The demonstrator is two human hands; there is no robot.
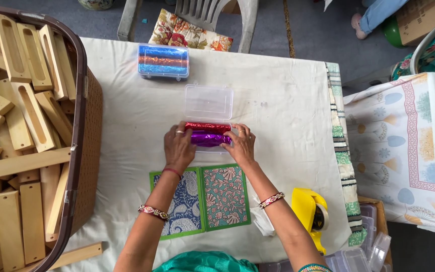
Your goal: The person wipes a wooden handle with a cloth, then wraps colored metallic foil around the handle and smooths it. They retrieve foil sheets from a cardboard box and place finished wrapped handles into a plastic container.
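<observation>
Rolls (208,133) in box (208,102), before cards (201,199)

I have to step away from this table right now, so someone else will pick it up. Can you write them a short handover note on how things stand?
Left hand and right hand both rest on the purple foil roll, one at each end, pressing it into the open clear box beside the red foil roll.
Done: red roll is in; a second, closed box of foil rolls sits at the table's far edge.
Left: purple roll not yet released, lid still open.
Nearby: two patterned cards and a yellow tape dispenser.
</observation>
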